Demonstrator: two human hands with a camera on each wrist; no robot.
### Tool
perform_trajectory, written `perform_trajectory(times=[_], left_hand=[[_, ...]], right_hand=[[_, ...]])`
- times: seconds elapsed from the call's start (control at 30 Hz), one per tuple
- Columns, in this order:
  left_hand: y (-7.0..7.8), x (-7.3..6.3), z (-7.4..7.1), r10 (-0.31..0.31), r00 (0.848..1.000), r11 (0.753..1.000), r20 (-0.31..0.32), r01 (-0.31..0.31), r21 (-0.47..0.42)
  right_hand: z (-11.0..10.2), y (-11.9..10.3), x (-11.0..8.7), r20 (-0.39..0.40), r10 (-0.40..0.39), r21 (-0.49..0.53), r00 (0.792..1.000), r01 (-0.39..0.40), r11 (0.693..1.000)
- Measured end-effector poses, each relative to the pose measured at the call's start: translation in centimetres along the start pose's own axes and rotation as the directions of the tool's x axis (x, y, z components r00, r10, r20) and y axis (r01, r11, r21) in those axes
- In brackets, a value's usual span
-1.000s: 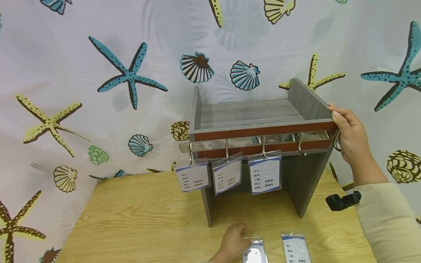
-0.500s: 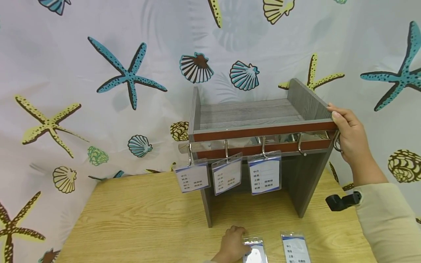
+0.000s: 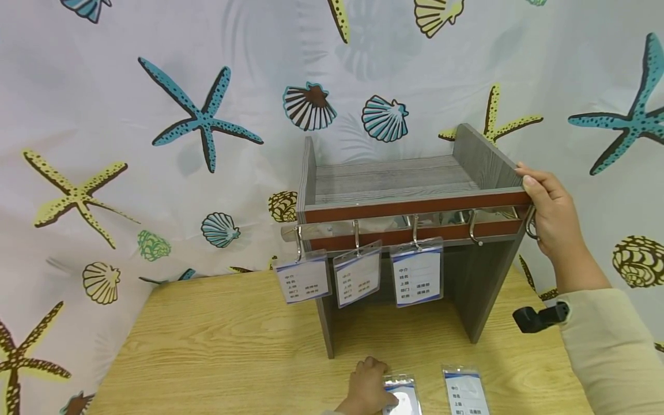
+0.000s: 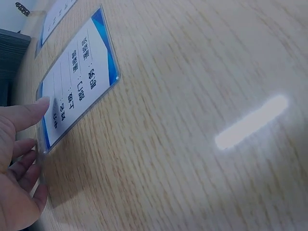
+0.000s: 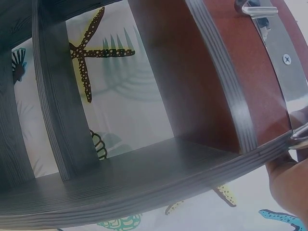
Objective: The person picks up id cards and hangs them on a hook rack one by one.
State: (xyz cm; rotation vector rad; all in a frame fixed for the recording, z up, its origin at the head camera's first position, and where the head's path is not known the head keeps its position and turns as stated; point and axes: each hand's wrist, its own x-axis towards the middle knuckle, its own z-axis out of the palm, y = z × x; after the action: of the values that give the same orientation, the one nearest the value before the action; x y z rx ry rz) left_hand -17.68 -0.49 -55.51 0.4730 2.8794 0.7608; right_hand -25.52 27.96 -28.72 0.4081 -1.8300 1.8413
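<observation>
My right hand (image 3: pixel 560 216) grips the front corner of the right side panel of a small grey wooden shelf (image 3: pixel 394 176), thumb on the near side. A metal hook rail (image 3: pixel 332 229) runs along its red-brown front. Clear-sleeved badges hang from three hooks: a left badge (image 3: pixel 304 282), a middle badge (image 3: pixel 359 276) and a right badge (image 3: pixel 418 276). My left hand (image 3: pixel 365 383) is low at the table, its thumb on the top end of a flat-lying badge (image 4: pixel 79 77); the other fingers lie loosely bent beyond that edge. Another badge (image 3: pixel 467 395) lies to its right.
The shelf stands on a wood-grain table (image 3: pixel 218 340). A curtain (image 3: pixel 171 190) with starfish and shells hangs close behind. An unloaded hook (image 3: pixel 474 227) is on the rail's right part. A black camera mount (image 3: pixel 539 317) sticks out from my right sleeve (image 3: pixel 612 346).
My left hand has shifted slightly right and down, and its thumb has come further over the lying badge. My right hand, the shelf and the hanging badges have stayed in place.
</observation>
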Motion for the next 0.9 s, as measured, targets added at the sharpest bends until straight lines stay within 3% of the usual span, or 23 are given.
perform_trajectory(times=[0.43, 0.67, 0.9], left_hand=[[0.07, -0.48, 0.41, 0.038, 0.999, 0.993, -0.019, -0.035, 0.109], [0.16, -0.56, 0.64, 0.008, 1.0, 0.994, -0.005, -0.007, 0.113], [0.09, -0.5, 0.96, 0.012, 0.999, 0.992, -0.034, -0.008, 0.128]], right_hand=[[0.08, -0.05, 0.01, -0.001, 0.003, 0.0, 1.0, -0.003, 1.0], [0.04, -0.06, -0.02, -0.001, -0.005, 0.004, 1.0, 0.005, 1.0], [0.08, -0.03, -0.03, -0.004, -0.01, 0.025, 1.0, 0.01, 1.0]])
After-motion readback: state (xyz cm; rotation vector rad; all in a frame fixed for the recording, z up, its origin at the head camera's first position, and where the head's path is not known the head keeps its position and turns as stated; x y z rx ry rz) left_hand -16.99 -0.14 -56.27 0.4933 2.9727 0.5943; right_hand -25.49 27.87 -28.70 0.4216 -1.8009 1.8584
